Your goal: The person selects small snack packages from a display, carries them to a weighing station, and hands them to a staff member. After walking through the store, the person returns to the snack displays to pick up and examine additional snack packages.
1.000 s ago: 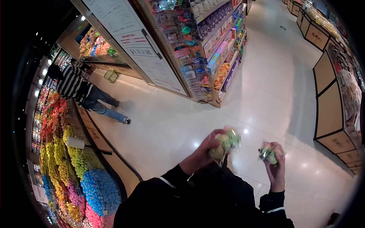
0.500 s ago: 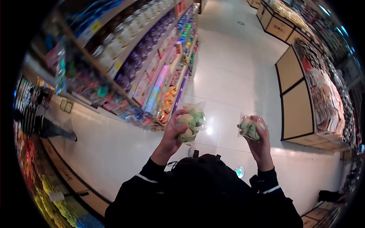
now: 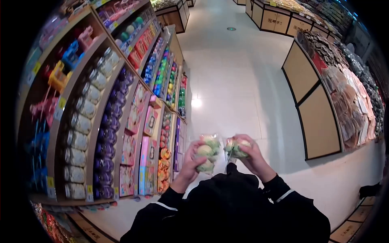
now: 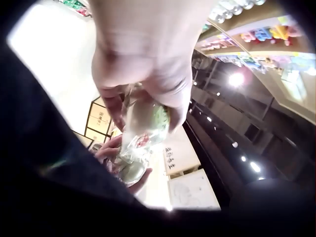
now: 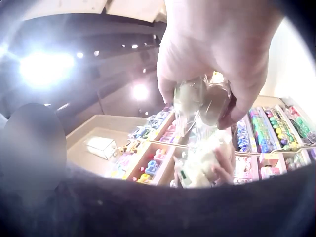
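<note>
In the head view, your left hand (image 3: 189,164) grips the left packet (image 3: 205,150), a clear film bag of pale green, rounded pieces, and your right hand (image 3: 258,161) grips the right packet (image 3: 236,148); both hang over the pale floor (image 3: 227,77), just beside each other in front of your dark clothing (image 3: 227,206). That makes two packets, one to each hand. You can make out about three rounded pieces in the left packet, though folds of film may hide more; the pieces in the right packet are too covered to count. Shelves (image 3: 91,117) of jars (image 3: 83,126) rise on your left, and one large display bin (image 3: 302,113) stands on your right. In the left wrist view, your left fingers and thumb curl round the sides of their packet, the film bright with glare, with the other packet below. In the right wrist view, your right fingers and thumb clasp their packet from both sides, and two rounded shapes show through the film. Both packets look light; the film is probably slick and crinkly, and the pieces may roll inside it. Whether they are firm or easily crushed, you cannot tell, so a gentle hold round the filled middle should serve better than one on the loose edges.
</note>
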